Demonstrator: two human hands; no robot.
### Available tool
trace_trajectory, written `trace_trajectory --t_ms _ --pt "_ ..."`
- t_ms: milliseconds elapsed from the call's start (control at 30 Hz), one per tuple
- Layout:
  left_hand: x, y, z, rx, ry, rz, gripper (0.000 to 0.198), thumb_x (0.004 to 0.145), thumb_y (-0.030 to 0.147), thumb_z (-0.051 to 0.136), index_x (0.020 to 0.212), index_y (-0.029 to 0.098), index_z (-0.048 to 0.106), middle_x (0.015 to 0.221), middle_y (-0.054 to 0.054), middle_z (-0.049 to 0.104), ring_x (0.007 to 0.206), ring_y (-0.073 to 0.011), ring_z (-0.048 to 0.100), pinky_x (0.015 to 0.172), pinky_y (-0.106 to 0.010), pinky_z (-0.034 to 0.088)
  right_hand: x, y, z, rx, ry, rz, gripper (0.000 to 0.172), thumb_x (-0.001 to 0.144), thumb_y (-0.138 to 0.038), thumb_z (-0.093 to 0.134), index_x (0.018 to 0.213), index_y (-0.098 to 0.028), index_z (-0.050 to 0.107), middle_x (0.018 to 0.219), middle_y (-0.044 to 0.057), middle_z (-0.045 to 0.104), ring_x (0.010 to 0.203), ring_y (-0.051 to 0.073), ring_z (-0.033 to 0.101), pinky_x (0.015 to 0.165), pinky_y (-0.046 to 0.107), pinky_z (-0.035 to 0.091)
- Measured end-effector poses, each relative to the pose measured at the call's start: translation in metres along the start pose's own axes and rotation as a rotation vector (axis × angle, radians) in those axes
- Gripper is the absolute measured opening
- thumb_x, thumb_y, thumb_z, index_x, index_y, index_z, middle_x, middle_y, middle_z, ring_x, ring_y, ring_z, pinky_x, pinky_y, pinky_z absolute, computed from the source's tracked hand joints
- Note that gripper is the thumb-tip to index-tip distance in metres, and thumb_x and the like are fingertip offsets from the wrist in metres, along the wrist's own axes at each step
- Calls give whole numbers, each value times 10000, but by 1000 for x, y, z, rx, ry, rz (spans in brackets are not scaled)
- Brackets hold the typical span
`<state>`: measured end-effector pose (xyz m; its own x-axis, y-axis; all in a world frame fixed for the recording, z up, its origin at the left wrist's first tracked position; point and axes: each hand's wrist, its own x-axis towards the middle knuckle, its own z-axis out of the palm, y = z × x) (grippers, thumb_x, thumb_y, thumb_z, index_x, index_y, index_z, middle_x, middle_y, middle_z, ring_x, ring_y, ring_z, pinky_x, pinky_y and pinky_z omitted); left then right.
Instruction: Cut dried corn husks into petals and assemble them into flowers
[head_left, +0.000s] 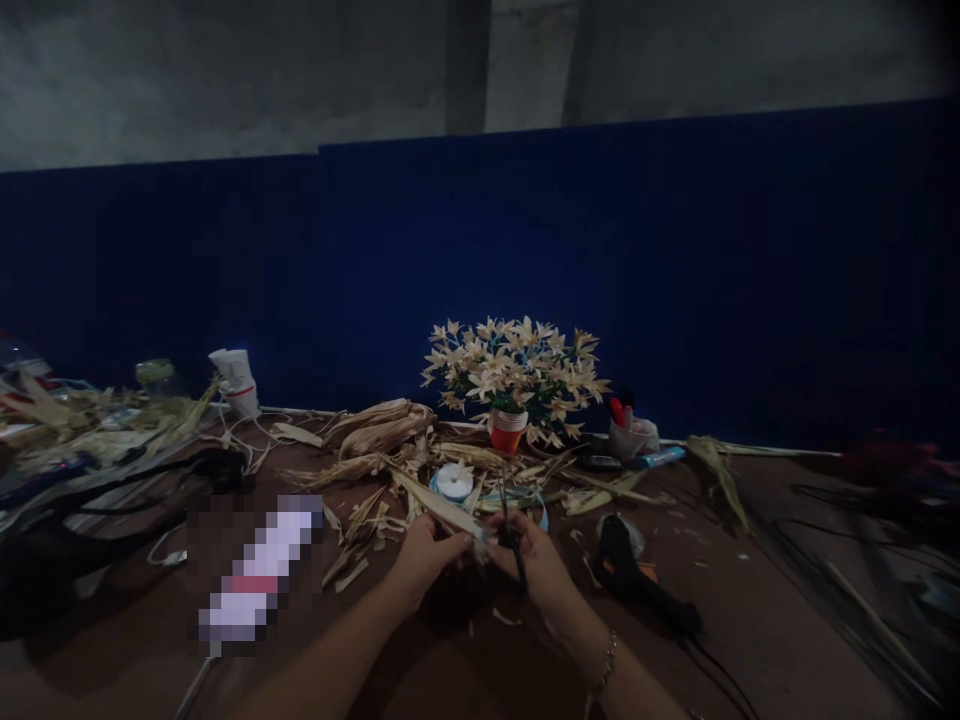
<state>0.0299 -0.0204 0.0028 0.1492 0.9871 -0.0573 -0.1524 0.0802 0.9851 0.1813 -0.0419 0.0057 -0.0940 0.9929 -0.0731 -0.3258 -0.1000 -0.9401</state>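
Note:
My left hand [424,565] pinches a pale strip of dried corn husk [439,505] near its lower end; the strip slants up and left. Close beside it, my right hand [541,572] is closed around dark-handled scissors [513,548], their blades pointing away from me. Its fingertips come near the end of the husk, but blur hides whether they touch it. Just beyond my hands lies a roll of light blue ribbon [454,483] with a white face. Behind it stands a red and white cup [508,432] holding a bunch of cream husk flowers [517,372].
A black glue gun [637,580] with a cord lies to the right. Husk bundles [382,428] and scraps cover the table's back. A plastic cup [632,437] with red-handled items and a blue tube [661,457] stand back right. A pixelated pale object [262,570] lies left.

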Motion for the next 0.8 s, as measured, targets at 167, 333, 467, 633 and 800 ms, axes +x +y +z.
trace_trajectory --t_ms 167,333,467,633,800 --pt "3 7 -7 -89 102 25 207 607 285 686 631 128 554 411 52 493 379 -55 401 389 -170 273 3 1 -6 -100 13 -32 380 546 -288 743 829 -178 514 626 -46 538 505 83 492 496 197 390" --pt "3 11 -12 -291 135 -53 239 594 297 702 690 134 555 533 21 585 475 -82 530 440 -169 352 5 7 -13 -323 -63 -66 276 586 -196 648 836 -165 535 622 -32 551 533 102 492 500 206 392" --pt "3 13 -9 -356 139 -50 248 574 275 724 702 120 579 558 13 602 477 -82 541 447 -173 379 3 8 -12 -427 -81 -149 224 607 -172 603 826 -162 556 728 -1 586 660 132 526 596 222 419" --pt "1 16 -8 -396 132 -64 271 566 263 740 752 96 633 631 -18 634 503 -75 540 472 -173 394 2 0 -10 -402 -89 -121 328 624 -266 660 910 -156 541 723 7 580 653 136 523 579 226 423" --pt "-2 14 -7 -370 82 -77 241 602 299 718 712 102 634 589 -6 608 462 -60 500 444 -170 357 -1 -5 -4 -213 -33 -41 386 628 -388 686 894 -166 517 628 -16 578 508 100 503 467 197 393"
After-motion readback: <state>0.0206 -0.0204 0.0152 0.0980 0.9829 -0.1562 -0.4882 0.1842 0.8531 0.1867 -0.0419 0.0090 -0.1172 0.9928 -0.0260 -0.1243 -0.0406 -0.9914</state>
